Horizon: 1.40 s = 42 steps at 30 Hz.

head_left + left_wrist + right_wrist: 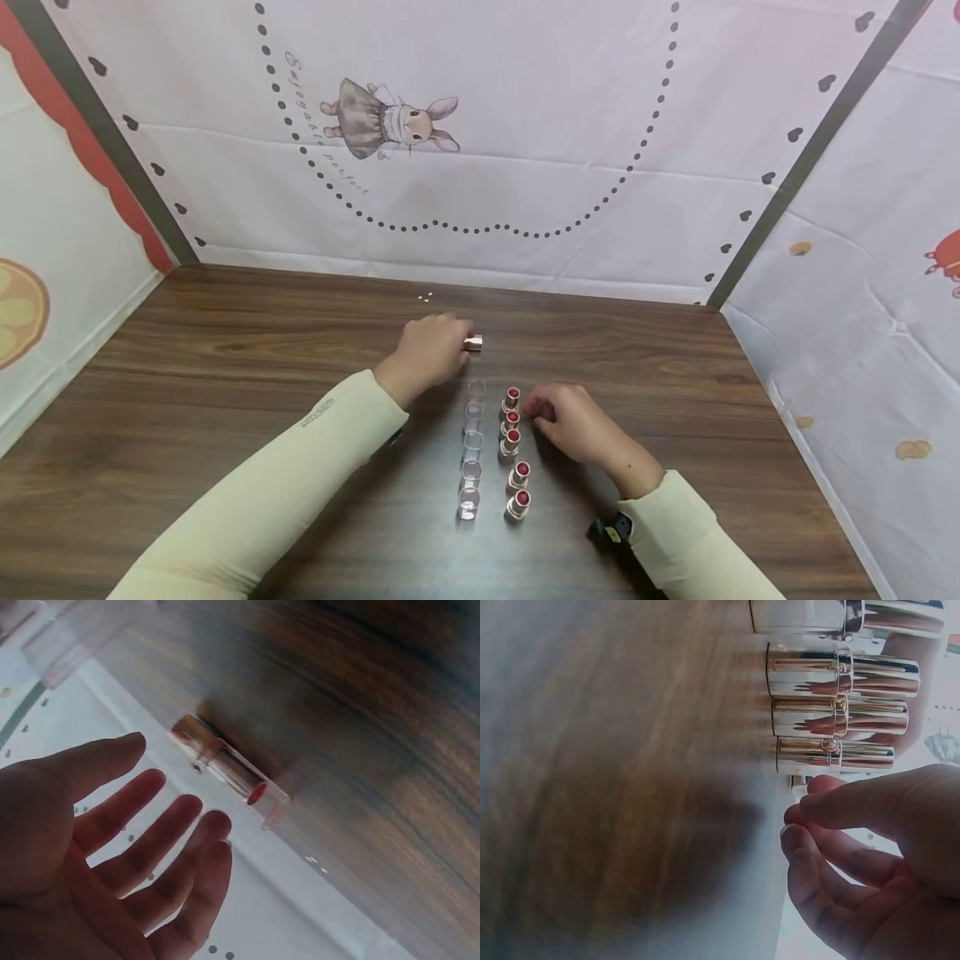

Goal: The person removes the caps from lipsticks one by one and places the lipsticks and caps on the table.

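Observation:
A gold lipstick [225,765] with a red tip lies on its side, a clear cap [276,808] around the tip end. My left hand [437,348] is beside it at the far end of the rows. In the left wrist view the left hand's fingers [180,825] are spread, loosely bent and apart from it. Several uncapped gold lipsticks [509,444] stand upright in a row. Left of them stands a row of several clear caps [472,442]. My right hand [573,421] is just right of the farthest standing lipstick, fingers loosely curled with nothing between them.
Small white bits [425,297] lie near the back of the brown wooden table [262,350]. A printed cloth [510,192] with a rabbit figure rises behind the table, and more cloth hangs at both sides.

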Motion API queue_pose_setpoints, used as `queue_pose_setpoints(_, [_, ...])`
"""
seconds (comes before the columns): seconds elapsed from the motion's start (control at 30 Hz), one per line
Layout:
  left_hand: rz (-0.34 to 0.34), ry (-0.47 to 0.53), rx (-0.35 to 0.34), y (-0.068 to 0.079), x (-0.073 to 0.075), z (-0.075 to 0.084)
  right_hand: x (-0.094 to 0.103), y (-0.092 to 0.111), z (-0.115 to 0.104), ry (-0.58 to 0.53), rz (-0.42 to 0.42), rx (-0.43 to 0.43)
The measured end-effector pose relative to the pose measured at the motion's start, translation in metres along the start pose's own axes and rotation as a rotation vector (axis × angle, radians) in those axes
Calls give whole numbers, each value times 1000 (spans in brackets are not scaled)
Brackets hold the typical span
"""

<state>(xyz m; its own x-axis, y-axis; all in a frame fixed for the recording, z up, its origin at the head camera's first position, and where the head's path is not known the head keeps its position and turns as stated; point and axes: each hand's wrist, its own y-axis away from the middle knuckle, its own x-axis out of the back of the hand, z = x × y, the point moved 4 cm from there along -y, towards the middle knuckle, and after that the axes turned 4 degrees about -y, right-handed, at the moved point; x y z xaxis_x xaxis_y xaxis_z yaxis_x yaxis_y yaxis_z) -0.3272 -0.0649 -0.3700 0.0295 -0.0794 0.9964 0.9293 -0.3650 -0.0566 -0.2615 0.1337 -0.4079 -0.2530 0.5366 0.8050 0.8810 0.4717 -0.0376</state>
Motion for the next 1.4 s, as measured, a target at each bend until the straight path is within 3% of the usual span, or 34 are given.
queue_pose_setpoints(0.27, [-10, -114, 49, -11, -7, -13, -4, 0, -5, 2, -14, -4])
queue_pose_setpoints(0.7, [-78, -67, 77, -11, -11, -23, -4, -1, -8, 2, -20, -57])
queue_pose_setpoints(0.97, [-112, 32, 99, -7, -14, -25, 0, 0, -7, -1, 1, -57])
queue_pose_setpoints(1.13, [-74, 81, 86, -2, -9, -24, 5, 0, -4, -29, 44, -60])
queue_pose_setpoints(1.4, [-12, 155, 70, 25, 15, -20, 28, 0, -16, -121, 215, 56])
